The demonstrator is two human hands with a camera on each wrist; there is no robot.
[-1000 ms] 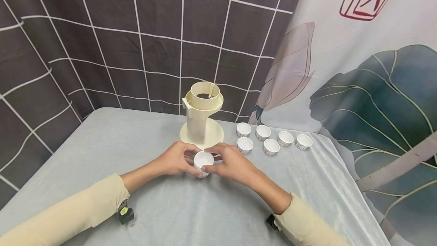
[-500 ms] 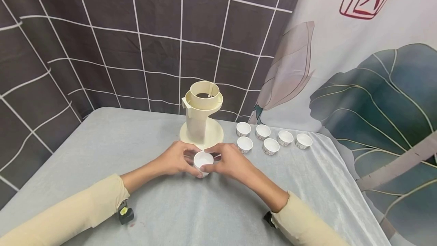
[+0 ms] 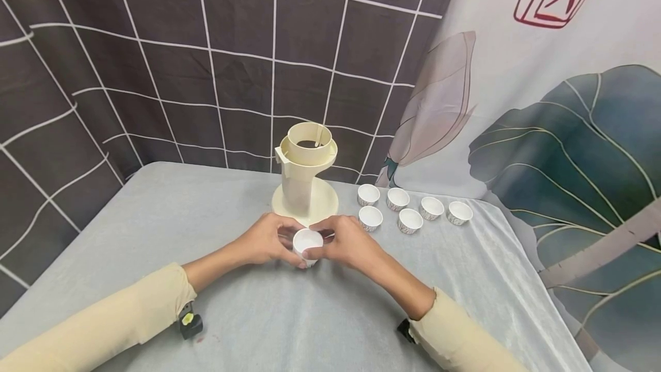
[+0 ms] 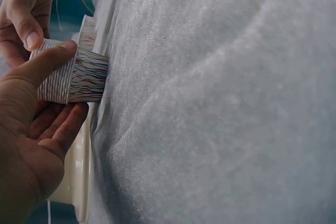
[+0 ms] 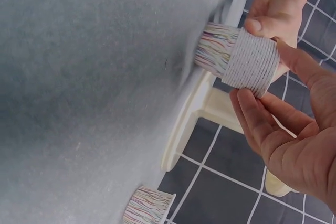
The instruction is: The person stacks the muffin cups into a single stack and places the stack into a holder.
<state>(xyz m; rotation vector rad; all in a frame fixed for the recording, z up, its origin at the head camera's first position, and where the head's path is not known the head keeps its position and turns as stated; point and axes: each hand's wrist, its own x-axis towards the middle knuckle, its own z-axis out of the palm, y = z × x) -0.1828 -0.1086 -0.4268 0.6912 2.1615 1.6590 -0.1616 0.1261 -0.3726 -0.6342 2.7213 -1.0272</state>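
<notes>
Near the middle of the table, a stack of nested white paper baking cups (image 3: 308,239) stands upright between my hands. My left hand (image 3: 268,240) holds it from the left, thumb on the near side and fingers on the far side. From the right, my right hand (image 3: 348,244) grips the same stack, its thumb at the front near the rim. The right wrist view shows many rolled rims (image 5: 253,62) packed together above the lowest cup's side (image 5: 216,51), patterned with coloured wavy lines. That bottom end is at the grey cloth in both wrist views.
Just behind the hands stands a cream plastic holder (image 3: 298,188) with a ring (image 3: 310,157) on top and a round base (image 3: 329,200). Several single baking cups (image 3: 370,220) sit in loose rows at the back right of the cloth-covered table (image 3: 206,205). Dark gridded curtain (image 3: 237,27) hangs behind.
My right forearm has shifted very slightly to the left. Both hands stay on the stack, and the loose cups and the holder stay put.
</notes>
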